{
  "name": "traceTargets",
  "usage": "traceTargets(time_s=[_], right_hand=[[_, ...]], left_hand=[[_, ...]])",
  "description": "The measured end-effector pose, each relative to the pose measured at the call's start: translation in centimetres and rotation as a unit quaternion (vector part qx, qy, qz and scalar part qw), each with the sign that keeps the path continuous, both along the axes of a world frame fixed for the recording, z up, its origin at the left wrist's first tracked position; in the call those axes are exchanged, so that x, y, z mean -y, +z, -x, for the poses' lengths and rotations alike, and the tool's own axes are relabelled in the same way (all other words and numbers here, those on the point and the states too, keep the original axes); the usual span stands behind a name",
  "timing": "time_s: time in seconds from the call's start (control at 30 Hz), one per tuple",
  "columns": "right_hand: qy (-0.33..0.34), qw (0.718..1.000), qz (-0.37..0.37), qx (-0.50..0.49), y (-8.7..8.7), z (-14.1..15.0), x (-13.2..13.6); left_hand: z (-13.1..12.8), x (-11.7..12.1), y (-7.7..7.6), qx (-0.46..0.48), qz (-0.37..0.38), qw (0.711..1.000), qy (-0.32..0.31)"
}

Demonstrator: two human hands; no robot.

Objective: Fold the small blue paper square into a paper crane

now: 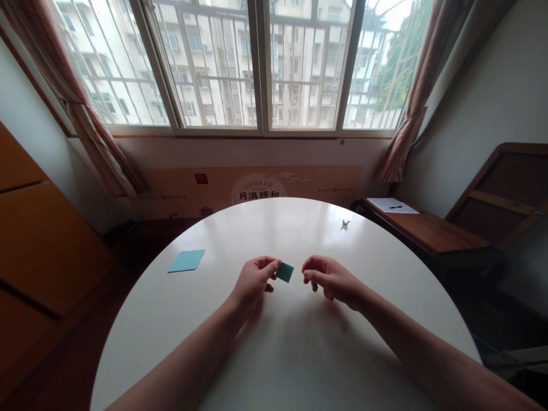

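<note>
My left hand (253, 281) pinches a small teal folded paper (285, 272) between thumb and fingers, just above the round white table (274, 354). My right hand (329, 279) hovers just to the right of the paper, fingers curled loosely, with a small gap between it and the paper and nothing visible in it. A flat light-blue paper sheet (186, 260) lies on the table to the left of my left hand. A tiny green folded paper figure (345, 225) stands on the far right part of the table.
A dark wooden side table (428, 231) with a white sheet and pen (393, 206) stands at the right, next to a wooden chair frame (500, 188). A wooden cabinet (38, 245) lines the left wall. Barred windows with curtains are straight ahead.
</note>
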State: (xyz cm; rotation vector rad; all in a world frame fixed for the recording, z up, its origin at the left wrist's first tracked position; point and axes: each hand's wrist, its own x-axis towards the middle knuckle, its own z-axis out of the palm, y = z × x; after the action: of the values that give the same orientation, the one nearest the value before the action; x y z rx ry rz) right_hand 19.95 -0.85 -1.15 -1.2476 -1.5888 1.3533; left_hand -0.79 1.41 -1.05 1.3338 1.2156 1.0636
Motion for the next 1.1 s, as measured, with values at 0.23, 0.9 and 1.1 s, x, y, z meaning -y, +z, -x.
traceTargets(time_s=[0.23, 0.9, 1.1], right_hand=[[-0.009, 1.0, -0.02, -0.019, -1.7, 1.2, -0.6], [0.023, 0.998, 0.053, -0.014, 0.3, 0.7, -0.6], [0.066, 0.995, 0.08, 0.001, -0.1, 0.6, -1.6]], left_hand=[[-0.6, -0.4, -1.5, 0.007, -0.033, 0.999, 0.017], [0.6, -0.5, -0.2, -0.105, 0.003, 0.982, -0.156], [0.9, -0.8, 0.6, -0.091, 0.01, 0.975, -0.202]])
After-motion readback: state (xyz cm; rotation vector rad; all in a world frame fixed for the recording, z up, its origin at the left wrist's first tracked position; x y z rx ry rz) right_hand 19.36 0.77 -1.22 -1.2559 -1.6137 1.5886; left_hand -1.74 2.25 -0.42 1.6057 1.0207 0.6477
